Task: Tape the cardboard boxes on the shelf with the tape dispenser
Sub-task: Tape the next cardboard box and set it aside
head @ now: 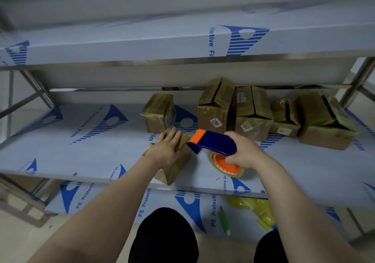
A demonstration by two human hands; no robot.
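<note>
- A left hand [166,148] lies flat, fingers spread, on top of a small cardboard box [172,167] at the front edge of the middle shelf [81,151].
- Just right of that box, the right hand [244,154] grips a blue-and-orange tape dispenser [213,144], its orange nose touching the box top.
- Five taped boxes [215,106] sit behind it.

Small brown cardboard box [172,166], wrapped in yellowish tape, lies at the front edge of the film-covered metal shelf [81,140]. Blue tape dispenser with orange roller and hub [213,144] is tilted, nose touching the box's far right corner. Five more taped brown cardboard boxes [251,114] stand behind, toward the right.
</note>
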